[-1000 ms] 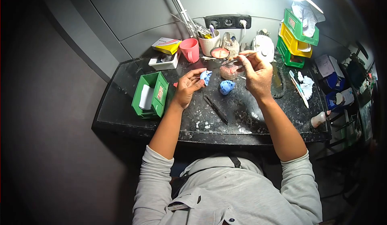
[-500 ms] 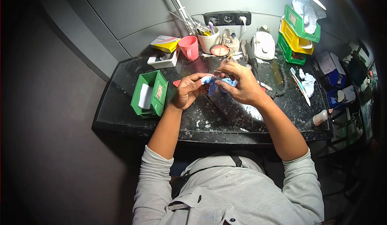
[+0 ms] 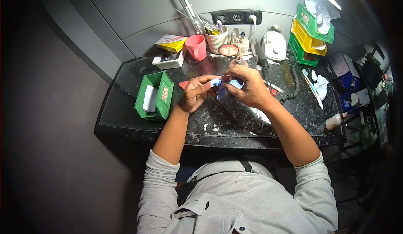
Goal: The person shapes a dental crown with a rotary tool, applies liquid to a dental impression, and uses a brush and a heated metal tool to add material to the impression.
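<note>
While left hand [image 3: 195, 93] pinches blue piece [image 3: 215, 82] at fingertips, right hand [image 3: 250, 88], grip closed on thin tool [image 3: 227, 75], is just beside it; looks like fine tool work, next move calls for light, steady contact.

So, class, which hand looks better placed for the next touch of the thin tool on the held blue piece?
Right, I'd judge: the right hand has the thin tool in its grip, close to the blue piece, while the left hand is busy holding that piece.
</note>
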Demonstrator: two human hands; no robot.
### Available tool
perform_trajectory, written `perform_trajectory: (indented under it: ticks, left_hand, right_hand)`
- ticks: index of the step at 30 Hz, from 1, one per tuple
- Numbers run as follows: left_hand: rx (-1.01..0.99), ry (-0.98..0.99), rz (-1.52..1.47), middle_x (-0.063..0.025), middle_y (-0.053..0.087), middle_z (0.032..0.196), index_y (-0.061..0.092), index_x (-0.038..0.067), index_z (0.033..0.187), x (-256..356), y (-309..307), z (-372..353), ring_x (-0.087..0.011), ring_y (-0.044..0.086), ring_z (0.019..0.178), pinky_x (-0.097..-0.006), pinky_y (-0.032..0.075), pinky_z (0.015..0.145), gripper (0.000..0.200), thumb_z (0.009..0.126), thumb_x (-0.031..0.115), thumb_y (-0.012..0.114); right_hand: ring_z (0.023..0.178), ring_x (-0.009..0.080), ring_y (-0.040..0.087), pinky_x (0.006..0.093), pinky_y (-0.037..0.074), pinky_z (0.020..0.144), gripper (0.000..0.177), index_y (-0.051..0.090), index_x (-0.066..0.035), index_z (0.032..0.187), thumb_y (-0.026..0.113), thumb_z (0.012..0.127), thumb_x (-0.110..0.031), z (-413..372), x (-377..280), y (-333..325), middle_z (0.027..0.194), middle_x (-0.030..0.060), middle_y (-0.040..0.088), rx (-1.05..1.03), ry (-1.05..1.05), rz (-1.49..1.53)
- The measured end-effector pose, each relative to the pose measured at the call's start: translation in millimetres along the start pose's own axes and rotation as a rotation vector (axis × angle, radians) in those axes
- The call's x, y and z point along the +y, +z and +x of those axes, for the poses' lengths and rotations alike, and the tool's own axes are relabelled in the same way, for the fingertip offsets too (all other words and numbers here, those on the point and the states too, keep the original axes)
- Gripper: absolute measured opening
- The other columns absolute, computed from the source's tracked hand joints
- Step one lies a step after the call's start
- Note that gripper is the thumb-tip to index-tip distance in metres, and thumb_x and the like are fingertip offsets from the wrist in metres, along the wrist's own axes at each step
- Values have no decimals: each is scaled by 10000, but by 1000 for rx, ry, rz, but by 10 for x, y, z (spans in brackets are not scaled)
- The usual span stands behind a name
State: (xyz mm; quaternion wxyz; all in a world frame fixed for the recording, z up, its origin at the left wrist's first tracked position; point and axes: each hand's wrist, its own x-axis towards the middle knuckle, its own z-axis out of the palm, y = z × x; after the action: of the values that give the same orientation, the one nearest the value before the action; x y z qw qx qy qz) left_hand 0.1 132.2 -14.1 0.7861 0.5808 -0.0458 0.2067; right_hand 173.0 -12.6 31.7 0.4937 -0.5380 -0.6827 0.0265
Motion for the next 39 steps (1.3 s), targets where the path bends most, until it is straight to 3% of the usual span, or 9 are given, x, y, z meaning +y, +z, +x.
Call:
perform_trajectory:
  ticks: [3, 6, 13, 19, 22, 28, 30, 34, 39]
  left_hand:
    - [6, -5, -3, -144, 623, 1205, 535, -72, 1266, 10, 15, 3, -189, 619, 1070, -353, 514, 902, 389, 973, 183, 539]
    - [19, -7, 42, -175, 607, 1231, 517, -77, 1273, 48, 93, 19, -223, 622, 1071, -368, 496, 934, 457, 961, 255, 556]
    - [16, -17, 9, -181, 610, 1224, 520, -73, 1272, 6, 9, -6, -228, 632, 1057, -374, 498, 939, 439, 962, 236, 557]
    - [11, -25, 17, -176, 618, 1208, 523, -69, 1271, 10, 10, -6, -225, 638, 1036, -378, 502, 934, 436, 959, 233, 562]
    - [29, -24, 24, -172, 624, 1197, 523, -73, 1269, 4, 15, -7, -224, 639, 1028, -370, 502, 928, 446, 952, 236, 576]
    - [6, -35, -73, -198, 654, 1109, 520, -77, 1273, 85, 36, 14, -238, 664, 942, -336, 533, 769, 475, 985, 297, 466]
    - [92, -117, -73, -192, 672, 977, 516, -71, 1255, 133, 37, 7, -236, 672, 841, -309, 527, 655, 464, 999, 302, 409]
    - [138, -78, -137, -144, 641, 841, 490, -52, 1216, 84, 37, 14, -199, 643, 733, -256, 480, 564, 383, 1007, 255, 396]
    - [81, -97, -230, -147, 639, 929, 473, -54, 1245, 69, 8, -8, -165, 621, 733, -226, 454, 560, 418, 979, 267, 454]
  right_hand:
    - [669, 236, 597, 334, 479, 627, 201, 665, -12, 918, 733, 730, -25, -1, 5, 15, 789, 95, 635, 18, -40, 12]
    - [663, 233, 596, 330, 476, 620, 201, 662, -7, 914, 731, 726, -17, -4, -4, 11, 782, 98, 629, 6, 3, 26]
    - [655, 225, 599, 328, 476, 610, 197, 657, 2, 909, 728, 727, -16, -12, 38, 52, 784, 107, 632, 51, -42, 50]
    - [727, 217, 631, 309, 491, 668, 186, 656, -19, 924, 730, 754, -43, -13, -11, 26, 822, 100, 657, -10, 61, 13]
    - [731, 219, 633, 311, 494, 668, 193, 654, -18, 933, 726, 755, -44, -25, 34, 44, 824, 102, 655, 21, -14, -14]
    - [751, 164, 635, 295, 493, 654, 247, 661, -15, 982, 754, 761, -72, -20, -57, -82, 844, 84, 658, -36, 66, -23]
    - [645, 179, 574, 302, 466, 590, 279, 671, -2, 966, 771, 730, -113, -23, -8, -87, 813, 92, 644, 77, 18, 121]
    - [617, 109, 499, 260, 418, 550, 297, 679, -24, 1017, 791, 755, -109, -25, -137, -176, 844, 57, 655, -34, 46, 57]
    - [622, 144, 530, 266, 434, 561, 314, 683, -31, 1033, 792, 748, -106, -65, -189, -67, 850, 81, 653, -70, -55, 51]
